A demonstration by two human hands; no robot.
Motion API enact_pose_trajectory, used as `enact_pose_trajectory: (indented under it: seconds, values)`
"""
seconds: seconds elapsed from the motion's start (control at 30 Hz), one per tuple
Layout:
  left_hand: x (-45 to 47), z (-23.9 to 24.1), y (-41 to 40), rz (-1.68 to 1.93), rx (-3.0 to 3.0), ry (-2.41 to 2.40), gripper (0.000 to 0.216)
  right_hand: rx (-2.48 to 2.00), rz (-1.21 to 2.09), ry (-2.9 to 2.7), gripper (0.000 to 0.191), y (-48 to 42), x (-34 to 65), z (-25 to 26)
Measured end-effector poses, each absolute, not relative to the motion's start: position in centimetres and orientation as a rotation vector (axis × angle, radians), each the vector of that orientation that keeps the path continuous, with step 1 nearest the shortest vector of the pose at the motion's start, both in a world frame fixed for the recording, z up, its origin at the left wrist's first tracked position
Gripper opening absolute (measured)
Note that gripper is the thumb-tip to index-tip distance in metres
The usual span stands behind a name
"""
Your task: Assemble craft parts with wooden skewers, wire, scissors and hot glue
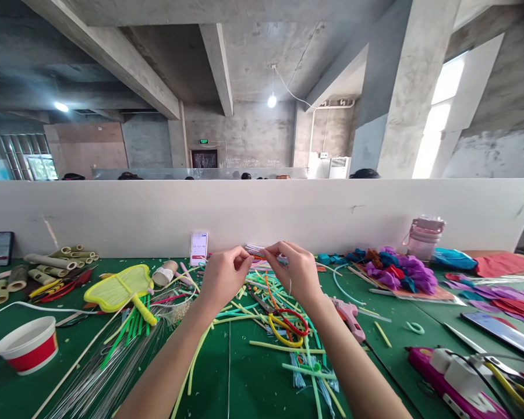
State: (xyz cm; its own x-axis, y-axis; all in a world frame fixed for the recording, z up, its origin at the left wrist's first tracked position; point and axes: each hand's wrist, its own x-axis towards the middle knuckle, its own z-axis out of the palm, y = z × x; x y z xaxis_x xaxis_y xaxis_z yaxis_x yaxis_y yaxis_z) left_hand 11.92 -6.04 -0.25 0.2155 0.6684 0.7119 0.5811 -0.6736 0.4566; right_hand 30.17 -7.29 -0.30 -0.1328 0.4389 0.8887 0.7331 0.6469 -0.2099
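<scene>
Both my hands are raised over the green table, close together. My left hand pinches one end of a small bundle of thin pale strips. My right hand pinches the other end, fingers curled. Under them lies a heap of coloured plastic tubes, with scissors with red and yellow handles on top.
A yellow swatter, cardboard rolls and a red-and-white cup lie left. A pink glue gun, coloured fabric scraps, a pink bottle and a pink device lie right. A white partition closes the back.
</scene>
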Motion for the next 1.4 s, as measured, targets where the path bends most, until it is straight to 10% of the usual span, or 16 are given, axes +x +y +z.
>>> enact_pose_trajectory:
  seconds: [0.43,0.73,1.4]
  values:
    - [11.7,0.2,-6.2,1.323,2.195,0.833,0.037,-0.861,0.066,-1.741,0.024,-7.7,29.9,0.2]
    - [10.7,-0.1,-4.9,1.650,2.361,1.206,0.032,-0.689,1.190,-1.435,0.045,-7.9,29.9,1.0]
    - [9.9,-1.1,-3.9,1.760,2.692,1.494,0.029,-0.783,1.159,-1.344,0.038,-7.0,30.6,0.6]
